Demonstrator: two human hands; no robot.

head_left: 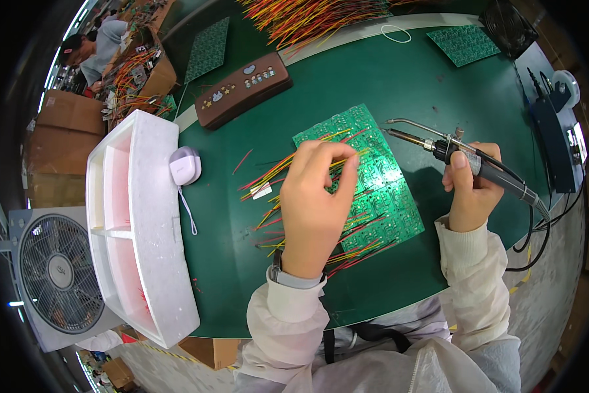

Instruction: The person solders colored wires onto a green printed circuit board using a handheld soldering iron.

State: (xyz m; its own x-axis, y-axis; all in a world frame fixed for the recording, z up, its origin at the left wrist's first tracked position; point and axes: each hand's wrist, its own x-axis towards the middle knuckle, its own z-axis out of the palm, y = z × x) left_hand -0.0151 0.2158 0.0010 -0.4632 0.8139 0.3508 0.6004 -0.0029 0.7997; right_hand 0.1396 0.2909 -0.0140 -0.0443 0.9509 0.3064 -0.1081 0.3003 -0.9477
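A green circuit board panel (392, 187) lies on the green bench mat, slightly turned. Red and yellow wires (356, 252) lie across its left part and stick out past its left edge. Over that part is my left hand (317, 203), thumb and forefinger pinched together. A bit of yellow wire shows at the fingertips; the other fingers hide much of the board beneath. My right hand (471, 190) is wrapped round a soldering iron (445, 147) with a thin curved metal tube along it. Its tip points left, just above the board's upper right edge.
At left stands a white foam tray (189, 288) with compartments, a lilac case (185, 166) beside it. A brown case (245, 92), a wire bundle (307, 19) and more boards (463, 46) lie at the back. The soldering station (556, 137) and its cables are at right.
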